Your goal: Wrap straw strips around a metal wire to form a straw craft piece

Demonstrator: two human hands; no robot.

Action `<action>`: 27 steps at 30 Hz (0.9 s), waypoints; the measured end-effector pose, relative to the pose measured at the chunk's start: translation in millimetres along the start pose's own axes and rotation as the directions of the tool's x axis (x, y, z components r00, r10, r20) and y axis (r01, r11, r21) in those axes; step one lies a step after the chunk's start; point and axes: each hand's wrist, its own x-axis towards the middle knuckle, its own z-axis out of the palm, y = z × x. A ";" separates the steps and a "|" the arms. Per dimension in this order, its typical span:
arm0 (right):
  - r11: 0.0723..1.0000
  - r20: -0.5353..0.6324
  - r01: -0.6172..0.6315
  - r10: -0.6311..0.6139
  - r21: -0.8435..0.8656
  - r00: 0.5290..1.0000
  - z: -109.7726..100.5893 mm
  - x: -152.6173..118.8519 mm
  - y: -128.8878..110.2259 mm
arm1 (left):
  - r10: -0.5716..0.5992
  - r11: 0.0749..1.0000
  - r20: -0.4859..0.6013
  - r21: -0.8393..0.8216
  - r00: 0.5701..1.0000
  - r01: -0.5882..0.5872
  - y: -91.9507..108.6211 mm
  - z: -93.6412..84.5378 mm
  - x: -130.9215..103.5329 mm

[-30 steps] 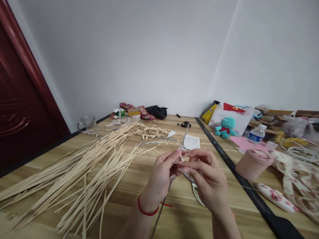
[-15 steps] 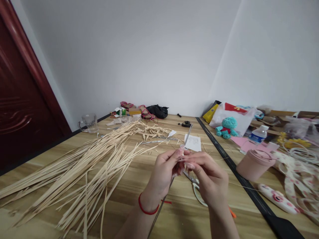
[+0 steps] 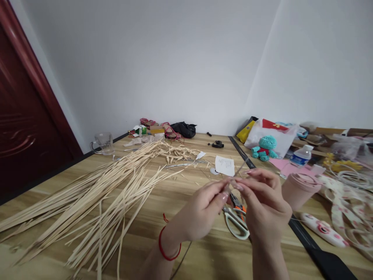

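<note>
A thin grey wire [image 3: 241, 167] runs slantwise through my fingers; its lower end comes out below my left wrist. My left hand [image 3: 205, 208], with a red cord bracelet [image 3: 166, 249] on its wrist, is closed and pinches the wire between thumb and fingers. My right hand [image 3: 266, 200] meets it there, thumb and index finger pinched at the same spot, the other fingers loosely curled. Fingertips hide whatever small piece lies at the pinch. Beneath the hands lie white-handled scissors [image 3: 237, 225] and orange-handled pliers [image 3: 238, 203], partly covered.
Bundles of pale straw strips [image 3: 116, 190] spread over the left of the table. Behind my hands lies a paper note [image 3: 224, 166]. At right stand a pink cup [image 3: 300, 190], a water bottle [image 3: 301, 156] and a turquoise crocheted doll [image 3: 265, 147]. A glass mug [image 3: 103, 143] stands far left.
Both hands have shifted to the right with the wire, which now leans more to the right. The pliers, a round disc and more of the scissors have come into sight.
</note>
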 end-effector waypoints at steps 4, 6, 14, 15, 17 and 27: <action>0.999 0.002 -0.005 0.005 -0.033 1.000 -1.7 0.4 1.4 | 0.080 0.976 -0.014 0.204 0.997 -0.076 7.4 7.8 -1.9; 0.999 -0.023 0.001 -0.002 -0.053 1.000 -1.2 -0.2 1.4 | 0.082 0.966 -0.056 0.250 0.995 -0.066 6.3 11.7 -1.1; 0.987 -0.079 0.048 -0.060 -0.151 0.995 2.5 -4.0 -0.3 | 0.147 0.935 -0.124 0.342 0.981 -0.097 -0.3 16.9 1.3; 0.986 -0.084 0.052 -0.066 -0.156 0.994 3.0 -4.3 0.0 | 0.150 0.931 -0.124 0.351 0.981 -0.098 -0.2 16.8 1.2; 0.983 -0.089 0.061 -0.078 -0.172 0.993 4.3 -4.9 0.4 | 0.160 0.925 -0.133 0.367 0.978 -0.101 -0.3 16.6 1.1; 0.959 0.014 -0.065 0.071 -0.277 0.997 -65.4 2.2 15.1 | 0.185 0.886 -0.201 0.458 0.962 -0.074 -5.4 3.9 2.7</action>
